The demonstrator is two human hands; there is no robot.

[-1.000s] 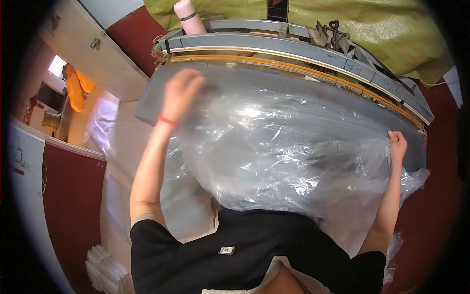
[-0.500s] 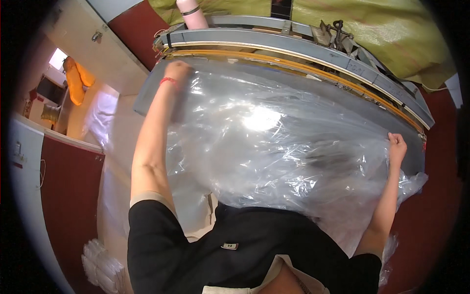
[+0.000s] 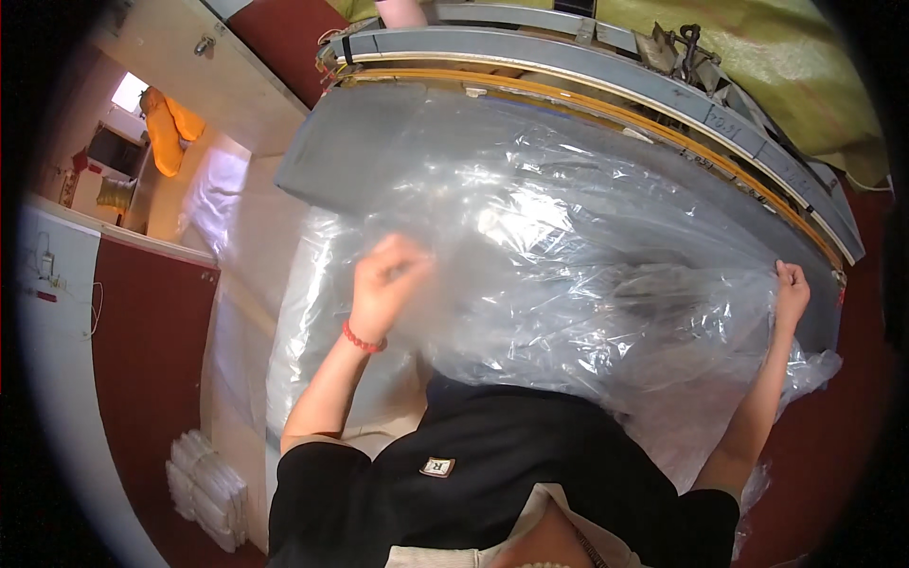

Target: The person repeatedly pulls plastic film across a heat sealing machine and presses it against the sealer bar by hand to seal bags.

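A large clear plastic sheet (image 3: 559, 322), wrinkled and glossy, lies spread over the grey bed of a long machine and hangs toward my body. My right hand (image 3: 793, 287) is closed in a pinch on its right edge. Above the sheet's left part is my left hand (image 3: 383, 284), with a red beaded bracelet (image 3: 364, 338) at the wrist. Its fingers look bent but are smeared by motion, so whether they hold any film is unclear. Bare grey worktop (image 3: 355, 142) shows beyond it at the far left.
Along the far side runs a grey metal bar (image 3: 606, 66) with a yellow strip (image 3: 530, 92) below it. A metal clamp (image 3: 689, 47) and a pink bottle (image 3: 402, 11) stand behind. Bundled clear bags (image 3: 206, 492) lie lower left. A door (image 3: 204, 76) stands at the left.
My left hand has come back from the worktop's far left edge toward my body. My right hand keeps its pinch on the sheet. The view has shifted slightly.
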